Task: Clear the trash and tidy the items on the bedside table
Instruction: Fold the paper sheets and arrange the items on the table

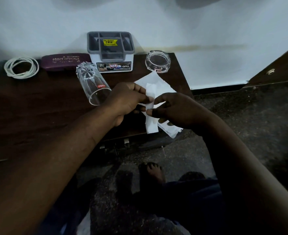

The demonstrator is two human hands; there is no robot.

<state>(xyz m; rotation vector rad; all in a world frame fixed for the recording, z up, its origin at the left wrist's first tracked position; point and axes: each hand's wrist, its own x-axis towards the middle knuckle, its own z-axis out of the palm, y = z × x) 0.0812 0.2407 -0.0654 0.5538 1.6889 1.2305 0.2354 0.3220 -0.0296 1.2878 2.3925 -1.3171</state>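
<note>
Nearest to us, two bare forearms reach in from the bottom edge and meet over the right front corner of the dark wooden bedside table (38,107). The left hand (128,99) pinches a white tissue (154,89) between thumb and fingertips. The right hand (175,109) pinches the same tissue from the other side, fingers curled around its edge. We see the tissue as a crumpled sheet with a folded strip on top. The strip's long axis runs from the back of the table toward us, and its near end hangs past the table's front edge. One corner of the sheet points at the ashtray.

From the left along the back, we find a coiled white cord (21,67), then a maroon spectacle case (66,61) lying lengthwise along the wall. A clear glass tumbler (94,85) lies on its side, base near the case, mouth toward us and just beside the left hand. Behind it stands a grey-and-white organizer box (110,51), and right of that a clear glass ashtray (157,60). Below the table a bare foot (154,172) rests on the speckled floor.
</note>
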